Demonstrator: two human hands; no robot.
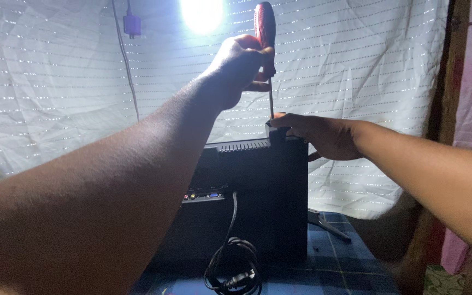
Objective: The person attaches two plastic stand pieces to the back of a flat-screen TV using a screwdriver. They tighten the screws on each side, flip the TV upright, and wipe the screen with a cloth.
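A black flat monitor (pixel 263 196) stands upside down with its back toward me, ports and vent slots showing. My left hand (pixel 239 65) grips a screwdriver with a red handle (pixel 265 30), held upright with its metal shaft pointing down at the small black stand mount (pixel 277 131) on the monitor's top edge. My right hand (pixel 323 136) rests on that top edge, fingers against the mount next to the shaft tip.
A coiled black power cable (pixel 233 270) hangs from the monitor's back onto a blue checked cloth (pixel 340 262). A grey stand part (pixel 329 223) lies to the right. A white sheet (pixel 55 82) hangs behind, with a bright lamp (pixel 202 13) and a dangling cord (pixel 129 54).
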